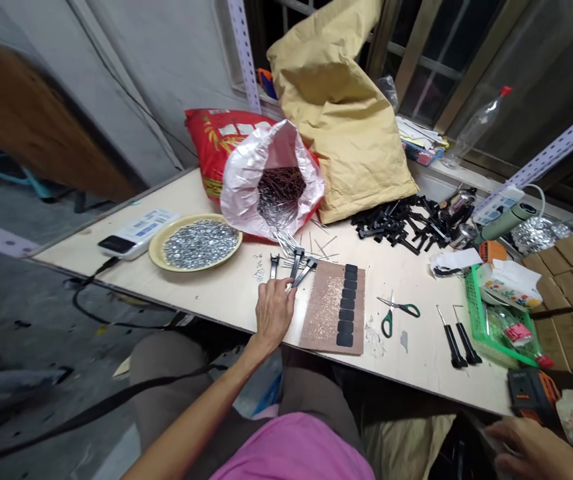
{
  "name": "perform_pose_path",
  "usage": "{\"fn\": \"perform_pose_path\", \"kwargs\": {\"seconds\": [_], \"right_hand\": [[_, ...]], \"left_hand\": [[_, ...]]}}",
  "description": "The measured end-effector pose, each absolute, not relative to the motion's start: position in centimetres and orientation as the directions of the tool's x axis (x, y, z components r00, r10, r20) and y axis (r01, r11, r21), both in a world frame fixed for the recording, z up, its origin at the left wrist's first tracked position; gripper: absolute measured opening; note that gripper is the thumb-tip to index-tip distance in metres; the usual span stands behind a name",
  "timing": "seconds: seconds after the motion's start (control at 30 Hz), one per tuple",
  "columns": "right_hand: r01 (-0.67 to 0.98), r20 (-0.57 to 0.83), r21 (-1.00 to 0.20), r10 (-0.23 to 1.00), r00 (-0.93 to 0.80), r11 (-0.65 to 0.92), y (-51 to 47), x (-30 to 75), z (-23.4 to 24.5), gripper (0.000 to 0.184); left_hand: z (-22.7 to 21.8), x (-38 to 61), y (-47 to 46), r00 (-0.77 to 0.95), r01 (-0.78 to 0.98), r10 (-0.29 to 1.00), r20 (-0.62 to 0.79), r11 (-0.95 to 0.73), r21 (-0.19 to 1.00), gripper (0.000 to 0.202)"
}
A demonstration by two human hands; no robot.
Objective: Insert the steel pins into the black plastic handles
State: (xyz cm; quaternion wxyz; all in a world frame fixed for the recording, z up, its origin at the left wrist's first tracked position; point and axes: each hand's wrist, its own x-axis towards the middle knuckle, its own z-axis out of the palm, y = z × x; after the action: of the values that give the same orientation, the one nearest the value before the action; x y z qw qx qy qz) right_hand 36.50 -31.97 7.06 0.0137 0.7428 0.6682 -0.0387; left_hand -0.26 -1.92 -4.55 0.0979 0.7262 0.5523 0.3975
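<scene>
My left hand (272, 315) is at the front of the table, its fingertips closed at the lower ends of black T-headed plastic pieces (296, 263). Another such piece (274, 265) lies just left of them, and thin metal rods (319, 250) are scattered behind. Right of this hand lies a brown board (321, 313) with light crumbs and a column of black rounded pads (347, 307). At the lower right edge, my right hand (529, 443) is over a dark opening (459, 450) holding black pieces. Its fingers are blurred, so their grip is unclear.
A yellow dish (154, 250) of small silvery parts stands left. Behind are an open red sack (206, 143) of metal rods and a paper sack (361, 153). Black pieces (391, 223), scissors (391, 310), two screwdrivers (451, 343) and a green basket (474, 313) lie right.
</scene>
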Motion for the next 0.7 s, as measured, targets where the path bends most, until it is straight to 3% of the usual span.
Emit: {"fn": "perform_pose_path", "kwargs": {"seconds": [0.07,0.17,0.23,0.33,0.5,0.7], "right_hand": [[0.995,-0.146,-0.090,0.988,-0.056,0.043,-28.9,35.7,7.5,0.019],[0.958,0.019,-0.094,0.962,-0.271,0.271,-19.4,30.2,7.1,0.029],[0.865,0.172,-0.084,0.862,-0.477,0.495,-12.8,25.2,5.7,0.030],[0.687,0.245,-0.024,0.671,-0.700,0.726,-5.1,18.6,2.5,0.023],[0.600,0.074,0.130,0.595,-0.800,0.790,1.7,14.1,-0.7,0.017],[0.572,-0.012,0.161,0.581,-0.814,0.804,4.5,13.5,-1.3,0.013]], "left_hand": [[-4.8,-1.1,-1.3,0.026,0.722,0.884,0.467,-0.340,0.602,0.019],[-5.3,-2.5,-0.5,-0.058,0.723,0.894,0.444,-0.269,0.636,0.019],[-5.5,-3.5,-0.2,-0.090,0.731,0.901,0.425,-0.230,0.642,0.019],[-5.8,-4.9,0.0,-0.110,0.746,0.911,0.396,-0.188,0.639,0.019],[-5.9,-6.3,0.3,-0.100,0.769,0.928,0.360,-0.158,0.620,0.019],[-5.5,-6.7,0.7,0.003,0.839,0.941,0.340,-0.187,0.511,0.020]]}}
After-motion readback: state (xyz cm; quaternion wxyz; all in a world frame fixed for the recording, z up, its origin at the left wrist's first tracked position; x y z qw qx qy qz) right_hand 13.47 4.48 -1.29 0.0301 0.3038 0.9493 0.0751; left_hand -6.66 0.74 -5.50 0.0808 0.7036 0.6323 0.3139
